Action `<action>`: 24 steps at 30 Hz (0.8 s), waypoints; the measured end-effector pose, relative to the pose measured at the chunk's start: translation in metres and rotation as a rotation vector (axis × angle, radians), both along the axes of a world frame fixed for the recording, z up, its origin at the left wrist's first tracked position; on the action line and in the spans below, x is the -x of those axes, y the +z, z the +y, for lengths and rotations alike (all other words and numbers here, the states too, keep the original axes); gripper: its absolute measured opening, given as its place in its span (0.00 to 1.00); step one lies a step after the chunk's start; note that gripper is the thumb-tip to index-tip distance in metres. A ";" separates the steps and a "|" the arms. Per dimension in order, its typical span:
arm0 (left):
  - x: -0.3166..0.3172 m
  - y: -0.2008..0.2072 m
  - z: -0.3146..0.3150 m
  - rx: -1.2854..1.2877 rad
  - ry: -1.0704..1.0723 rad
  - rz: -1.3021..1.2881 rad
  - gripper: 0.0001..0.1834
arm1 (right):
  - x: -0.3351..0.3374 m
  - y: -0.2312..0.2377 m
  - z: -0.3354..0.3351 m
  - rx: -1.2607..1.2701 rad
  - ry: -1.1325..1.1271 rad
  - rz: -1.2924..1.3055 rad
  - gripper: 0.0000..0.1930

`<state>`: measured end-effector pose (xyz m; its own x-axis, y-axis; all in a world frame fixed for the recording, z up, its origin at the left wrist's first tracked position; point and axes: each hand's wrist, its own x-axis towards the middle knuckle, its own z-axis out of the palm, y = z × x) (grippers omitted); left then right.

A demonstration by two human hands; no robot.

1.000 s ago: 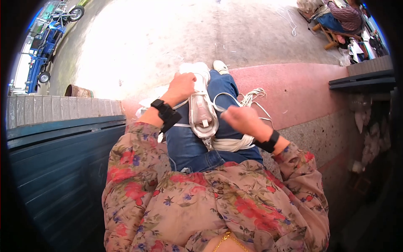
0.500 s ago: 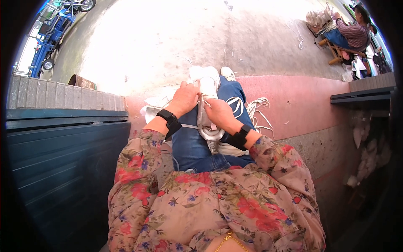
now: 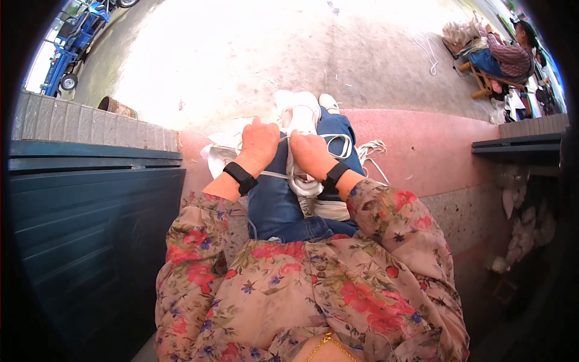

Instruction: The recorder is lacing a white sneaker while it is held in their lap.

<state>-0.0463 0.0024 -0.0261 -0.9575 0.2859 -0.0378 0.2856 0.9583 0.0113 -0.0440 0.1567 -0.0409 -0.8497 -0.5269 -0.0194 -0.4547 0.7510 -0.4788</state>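
Note:
A white sneaker [image 3: 304,117] lies along my lap between my thighs, its toe pointing away from me and its padded collar towards me. My left hand [image 3: 259,146] is closed in a pinch at the left of the shoe's lacing. On the right, over the shoe's throat, my right hand [image 3: 310,155] is closed too. A white shoelace [image 3: 339,146] runs at the fingers of both hands and loops out past the right one. My fingers and the shoe's eyelets are largely hidden by the backs of my hands.
A bundle of loose white laces [image 3: 372,149] hangs beside my right knee. White material [image 3: 220,158] lies beyond my left wrist. Dark blue panels [image 3: 96,211] stand at my left. Far right, another person [image 3: 509,57] sits by a light-coloured pile; a blue vehicle [image 3: 69,51] is far left.
My hands have drawn slightly apart above the shoe, the left going left and the right lifting a little. The lace loop on the right has shifted and the view has moved slightly.

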 end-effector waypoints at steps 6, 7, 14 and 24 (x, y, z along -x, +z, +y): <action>0.003 -0.013 -0.018 -0.665 0.485 -0.126 0.09 | -0.001 0.036 0.027 -0.069 0.183 -0.287 0.09; 0.002 -0.017 -0.020 -0.663 0.485 -0.121 0.09 | 0.001 0.046 0.027 -0.033 0.238 -0.301 0.10; -0.004 -0.007 0.000 -0.754 0.403 -0.296 0.15 | 0.009 0.016 0.024 0.032 -0.003 -0.142 0.10; -0.009 -0.013 -0.014 -0.763 0.523 -0.097 0.09 | 0.001 0.003 0.021 -0.094 0.193 0.128 0.05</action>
<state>-0.0378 -0.0113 -0.0394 -0.9741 -0.2008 -0.1039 -0.2157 0.6880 0.6929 -0.0450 0.1773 -0.0384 -0.7321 -0.6808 0.0255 -0.6466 0.6825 -0.3406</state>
